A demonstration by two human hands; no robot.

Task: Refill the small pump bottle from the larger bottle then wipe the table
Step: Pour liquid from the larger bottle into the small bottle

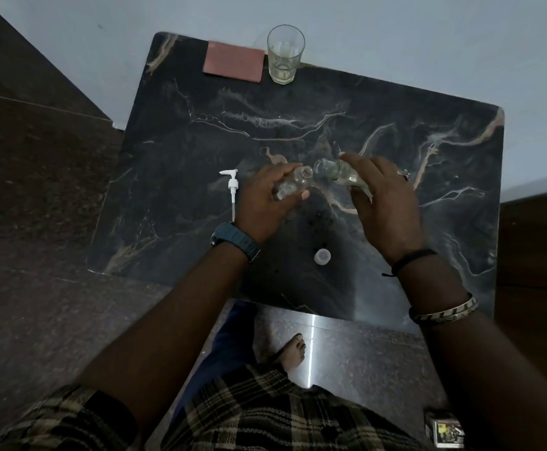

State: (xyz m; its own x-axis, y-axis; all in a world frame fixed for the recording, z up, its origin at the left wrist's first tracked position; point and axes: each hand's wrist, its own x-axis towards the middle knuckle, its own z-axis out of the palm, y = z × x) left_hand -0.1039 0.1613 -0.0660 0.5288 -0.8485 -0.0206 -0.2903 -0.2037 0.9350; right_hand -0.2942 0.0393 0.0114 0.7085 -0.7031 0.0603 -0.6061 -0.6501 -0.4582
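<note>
Person stands at a dark marble-patterned table (395,102), both hands over its middle.

Left hand (265,198): fingers curled round the small bottle (293,183), clear, pump removed, tilted with its open mouth pointing up and to the right. Firm hold, thumb on the near side.

Right hand (386,196): wrapped round the larger bottle (342,174), also clear, tipped toward the left so its open mouth sits just beside the small bottle's mouth. The two mouths are close; whether they touch I cannot tell. A little pale liquid shows inside the larger bottle. No stream is visible between them.

Pump head (233,190) with its long tube lies flat on the table, just left of the left hand.

A small white cap (322,256) rests on the table, nearer the person, between the two wrists.

Far edge: a drinking glass (285,53) with a shallow layer of pale liquid stands upright; a reddish-brown cloth (234,61), folded flat, lies just to its left.

Watch (233,239) on the left wrist, bangle (444,310) on the right forearm.
</note>
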